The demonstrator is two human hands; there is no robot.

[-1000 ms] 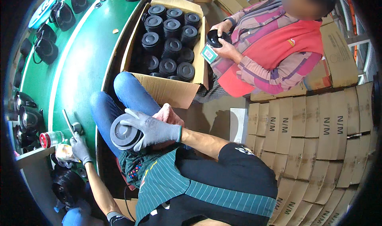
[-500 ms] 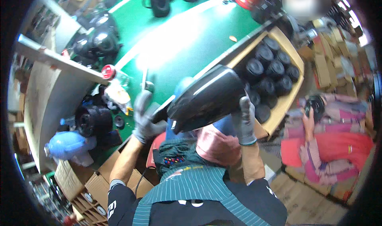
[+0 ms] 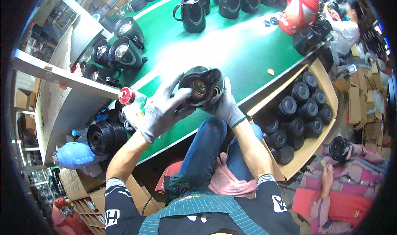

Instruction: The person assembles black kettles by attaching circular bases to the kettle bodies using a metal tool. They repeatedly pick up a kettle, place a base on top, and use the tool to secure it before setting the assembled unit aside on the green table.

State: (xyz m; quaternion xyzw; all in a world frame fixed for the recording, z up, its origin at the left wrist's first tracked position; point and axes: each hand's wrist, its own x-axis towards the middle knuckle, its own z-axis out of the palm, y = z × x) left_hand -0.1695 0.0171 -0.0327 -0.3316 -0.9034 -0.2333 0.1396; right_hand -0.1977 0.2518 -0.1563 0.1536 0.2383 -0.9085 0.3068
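- From my remote view, both gloved hands hold one black jug (image 3: 193,75) up in front of the body, over the near edge of the green worktop (image 3: 244,57).
- My left hand (image 3: 165,109) has its fingers curved round the jug's left side, the thumb close to the round opening.
- My right hand (image 3: 228,106) has its fingers closed against the jug's right side; I cannot tell exactly where each fingertip sits.
- The jug is tilted, its open mouth facing my camera.
- Left of the hands I see a clear container with a red lid (image 3: 127,95).
- Further back on the worktop stand more black jugs (image 3: 193,16) and a red jug (image 3: 301,11).
- At right, an open carton (image 3: 330,131) holds round black parts (image 3: 288,105).
- A pink cloth (image 3: 232,183) lies across the lap.
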